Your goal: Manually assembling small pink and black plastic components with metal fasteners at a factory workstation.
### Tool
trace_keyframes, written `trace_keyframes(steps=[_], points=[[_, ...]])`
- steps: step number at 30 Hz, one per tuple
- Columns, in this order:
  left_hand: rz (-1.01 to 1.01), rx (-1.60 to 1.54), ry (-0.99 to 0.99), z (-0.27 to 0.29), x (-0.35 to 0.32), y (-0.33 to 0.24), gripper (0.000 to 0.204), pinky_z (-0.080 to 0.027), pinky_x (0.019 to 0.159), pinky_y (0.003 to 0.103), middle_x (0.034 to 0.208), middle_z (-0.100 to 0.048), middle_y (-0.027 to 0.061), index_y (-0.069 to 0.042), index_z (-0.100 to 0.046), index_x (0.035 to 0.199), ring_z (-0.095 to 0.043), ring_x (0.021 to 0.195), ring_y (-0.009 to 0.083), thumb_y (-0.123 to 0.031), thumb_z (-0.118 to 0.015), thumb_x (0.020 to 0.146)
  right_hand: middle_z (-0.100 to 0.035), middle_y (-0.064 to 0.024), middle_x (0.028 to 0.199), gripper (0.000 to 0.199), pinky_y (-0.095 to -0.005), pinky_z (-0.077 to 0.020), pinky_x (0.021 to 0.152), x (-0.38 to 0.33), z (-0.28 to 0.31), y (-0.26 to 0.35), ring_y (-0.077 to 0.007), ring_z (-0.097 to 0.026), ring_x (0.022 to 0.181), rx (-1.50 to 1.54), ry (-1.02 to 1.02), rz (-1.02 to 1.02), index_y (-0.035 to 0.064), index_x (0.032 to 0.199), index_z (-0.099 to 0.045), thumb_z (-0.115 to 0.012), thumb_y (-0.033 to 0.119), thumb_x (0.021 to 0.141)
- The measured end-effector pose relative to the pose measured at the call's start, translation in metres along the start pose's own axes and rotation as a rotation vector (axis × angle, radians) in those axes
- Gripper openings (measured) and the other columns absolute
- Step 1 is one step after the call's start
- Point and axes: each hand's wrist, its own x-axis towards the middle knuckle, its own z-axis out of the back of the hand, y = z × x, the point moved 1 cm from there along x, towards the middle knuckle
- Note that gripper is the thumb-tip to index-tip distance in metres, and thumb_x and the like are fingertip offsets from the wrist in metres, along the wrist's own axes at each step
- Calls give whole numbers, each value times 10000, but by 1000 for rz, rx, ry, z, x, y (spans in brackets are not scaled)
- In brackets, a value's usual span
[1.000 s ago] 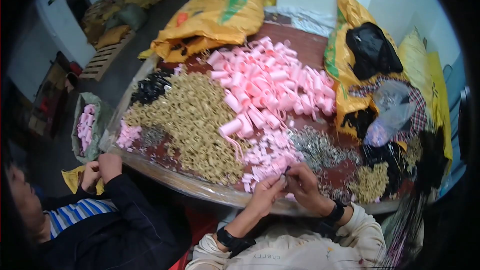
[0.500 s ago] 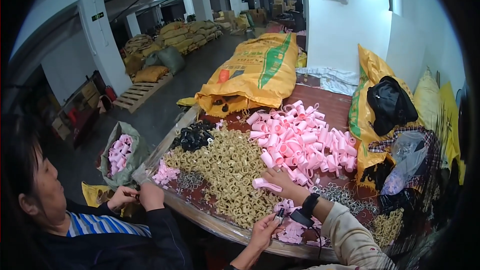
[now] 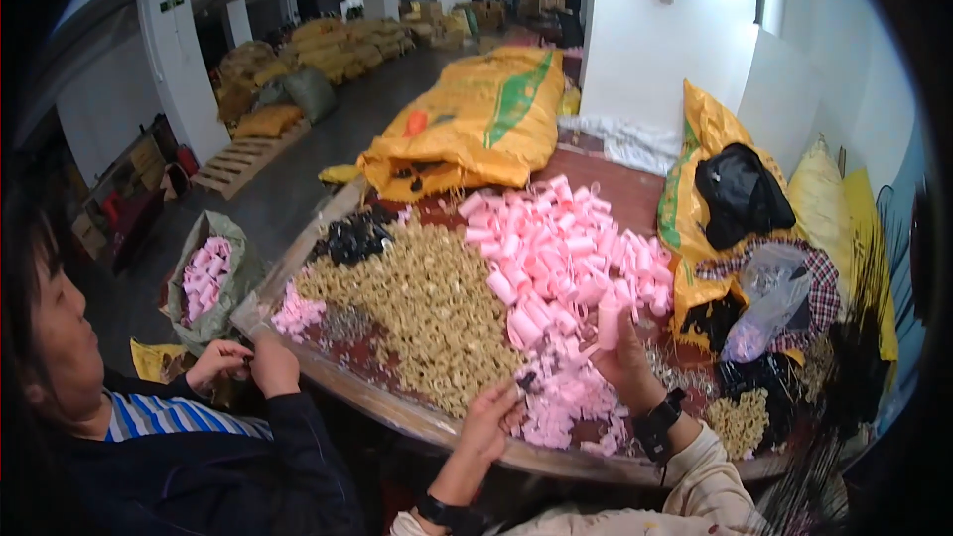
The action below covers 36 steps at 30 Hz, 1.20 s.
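Observation:
My right hand (image 3: 629, 362) grips a pink plastic tube-shaped piece (image 3: 608, 326), held upright at the near edge of a heap of similar pink tubes (image 3: 546, 248). My left hand (image 3: 490, 419) pinches a small dark part (image 3: 526, 380) between thumb and fingertips; its exact kind is too small to tell. Between and beyond my hands lie small flat pink pieces (image 3: 556, 407). A broad pile of olive-tan plastic parts (image 3: 417, 298) spreads to the left of them. Small metal pieces (image 3: 685, 372) are scattered right of my right hand.
A co-worker's hands (image 3: 243, 365) work at the table's left edge, near a sack of pink tubes (image 3: 206, 273). Black parts (image 3: 352, 236) lie by a yellow woven sack (image 3: 467, 124). Another yellow sack (image 3: 685, 208), with black cloth on it, stands at right.
My right hand has picked up a pink tube and turned it upright, drawing nearer. My left hand has moved slightly left and up, still holding the small part. The whole view has shifted.

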Motion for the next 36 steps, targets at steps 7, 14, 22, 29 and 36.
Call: trace_keyframes(steps=[7,14,22,29,36], points=[[-2,149,127,-21,-3,-17,245,-307,422,152,724,-544,-8,5,-514,1034,-412,503,34,-83,-515,806,-521,-72,799,308,-309,-435,646,-33,-24,35,-219,-533,751,-741,292,365,44,902,-539,-682,159,656],[58,419,192,-19,-2,-8,254,-339,443,143,725,-553,8,11,-525,1024,-438,529,23,-62,-547,782,-495,-100,860,367,-324,-433,649,-44,-26,33,-266,-523,763,-836,348,298,42,914,-533,-700,147,603],[246,202,199,-4,10,20,259,-390,487,146,760,-572,21,4,-517,1050,-457,535,32,-75,-527,803,-475,-120,906,415,-339,-435,664,-62,-27,19,-288,-512,804,-853,311,166,39,961,-505,-698,133,606],[65,468,187,-29,-1,29,355,-368,516,141,747,-543,-17,-1,-444,1152,-431,586,8,-118,-515,824,-468,-128,916,413,-333,-433,676,-74,-19,19,-292,-502,828,-860,252,159,36,972,-496,-691,123,619],[13,830,338,-48,-16,24,475,-288,490,145,667,-429,-61,-15,-311,1253,-350,580,4,-146,-500,837,-467,-127,925,414,-331,-433,688,-97,-10,22,-292,-497,832,-850,147,168,31,993,-490,-679,125,637]])
